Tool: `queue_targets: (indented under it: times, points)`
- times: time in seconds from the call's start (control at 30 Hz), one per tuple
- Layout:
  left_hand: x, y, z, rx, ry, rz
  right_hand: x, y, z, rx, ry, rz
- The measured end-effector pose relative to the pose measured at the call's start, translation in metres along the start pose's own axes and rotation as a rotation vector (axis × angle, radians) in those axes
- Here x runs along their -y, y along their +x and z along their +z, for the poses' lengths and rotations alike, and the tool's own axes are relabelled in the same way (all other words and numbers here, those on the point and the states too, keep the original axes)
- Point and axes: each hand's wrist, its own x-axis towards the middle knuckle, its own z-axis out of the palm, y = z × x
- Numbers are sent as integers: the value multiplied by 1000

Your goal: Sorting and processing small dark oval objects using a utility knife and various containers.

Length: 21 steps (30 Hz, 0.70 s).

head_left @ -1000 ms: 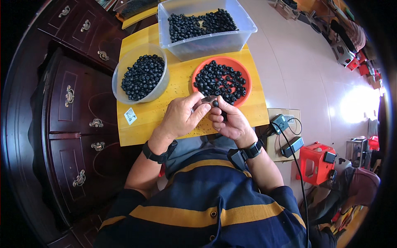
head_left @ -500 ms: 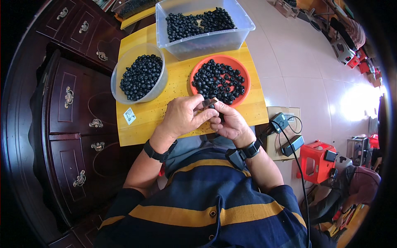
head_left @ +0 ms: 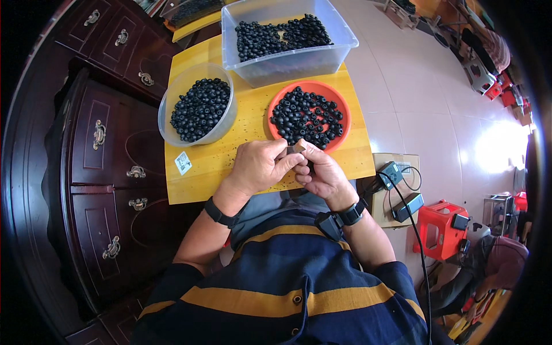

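My left hand [head_left: 257, 167] and my right hand [head_left: 324, 175] meet over the table's near edge, both closed, fingertips touching. Between them shows a small flat metal blade [head_left: 292, 149], its right end under my right thumb tip and its left end at my left fingers. A round black bead was visible by my left thumb a moment ago; my fingers now hide it. Something dark [head_left: 311, 167] shows in the curl of my right fingers. Just beyond my hands, a red-orange bowl [head_left: 347, 118] holds black beads with holes [head_left: 299, 112].
A round clear tub [head_left: 165, 129] full of black beads stands left on the yellow table [head_left: 253, 109]. A large clear bin [head_left: 287, 72] with more is behind. Dark drawers [head_left: 98, 138] flank the left. Right are power adapters [head_left: 407, 205], a cable and a red stool [head_left: 440, 230]; people sit farther off.
The view has shifted slightly, so the table appears a little lower and to the right. My hands stay together; the blade has tilted, and the bead beneath it has gone out of sight.
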Motion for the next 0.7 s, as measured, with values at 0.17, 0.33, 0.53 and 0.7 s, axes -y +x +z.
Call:
queue_targets:
  times: [0.17, 0.33, 0.53, 0.7]
  points:
    - [2, 0, -2, -27, -18, -29, -1, -1, 7, -45, -21, -25]
    - [-2, 6, -6, -64, -14, -3, 3, -1, 8, -43, -53, -10]
    - [-3, 5, -5, -24, -190, -89, 0, -2, 9, -44, -160, -26]
    - [0, 3, -2, 84, -646, -246, 4, 0, 8, 14, -238, -59]
